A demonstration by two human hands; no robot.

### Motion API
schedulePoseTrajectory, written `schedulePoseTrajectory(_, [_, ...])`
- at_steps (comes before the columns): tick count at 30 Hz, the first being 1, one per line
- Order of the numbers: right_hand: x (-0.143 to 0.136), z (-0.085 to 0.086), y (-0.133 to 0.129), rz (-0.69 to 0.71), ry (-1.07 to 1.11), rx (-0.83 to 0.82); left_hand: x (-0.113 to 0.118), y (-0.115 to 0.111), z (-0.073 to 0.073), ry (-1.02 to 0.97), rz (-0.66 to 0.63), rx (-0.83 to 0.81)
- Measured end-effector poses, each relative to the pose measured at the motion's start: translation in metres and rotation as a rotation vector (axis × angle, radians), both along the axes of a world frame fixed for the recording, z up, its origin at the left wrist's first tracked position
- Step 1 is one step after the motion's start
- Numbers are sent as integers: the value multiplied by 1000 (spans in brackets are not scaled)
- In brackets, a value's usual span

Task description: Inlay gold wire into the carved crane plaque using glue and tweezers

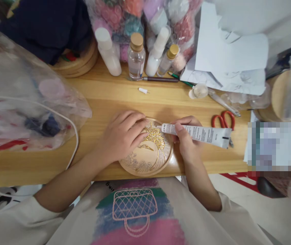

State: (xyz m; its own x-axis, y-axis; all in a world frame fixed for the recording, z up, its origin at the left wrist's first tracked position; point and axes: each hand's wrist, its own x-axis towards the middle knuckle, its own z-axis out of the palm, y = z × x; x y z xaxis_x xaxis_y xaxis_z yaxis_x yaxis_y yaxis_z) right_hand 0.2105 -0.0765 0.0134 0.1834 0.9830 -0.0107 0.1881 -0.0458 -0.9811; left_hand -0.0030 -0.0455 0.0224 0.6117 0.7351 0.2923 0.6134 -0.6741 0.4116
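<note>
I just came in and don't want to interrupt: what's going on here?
A person's right hand grips a white tube, its nozzle pointing at the upper right of a round wooden disc; whether it touches is hard to tell. The left hand rests over the disc's left side. Raised gold lines cover part of the design, while the lower part has only dark lines. A small white cap lies farther back, before the bottles.

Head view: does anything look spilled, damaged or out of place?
No spill or damage stands out. A pixelated patch at far right hides what lies there. A small white pointed piece lies loose on the table, apart from the white tube.
</note>
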Motion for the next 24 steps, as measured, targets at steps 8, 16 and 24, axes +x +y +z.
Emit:
schedulePoseTrajectory(8, [-3, 0, 2, 25, -7, 23, 0, 0, 0, 12, 3, 33])
schedulePoseTrajectory(16, [-3, 0, 1, 23, -24, 6, 1, 0, 0, 15, 10, 55])
schedulePoseTrajectory(24, [-3, 0, 0, 17, 62, -6, 1, 0, -1, -1, 2, 54])
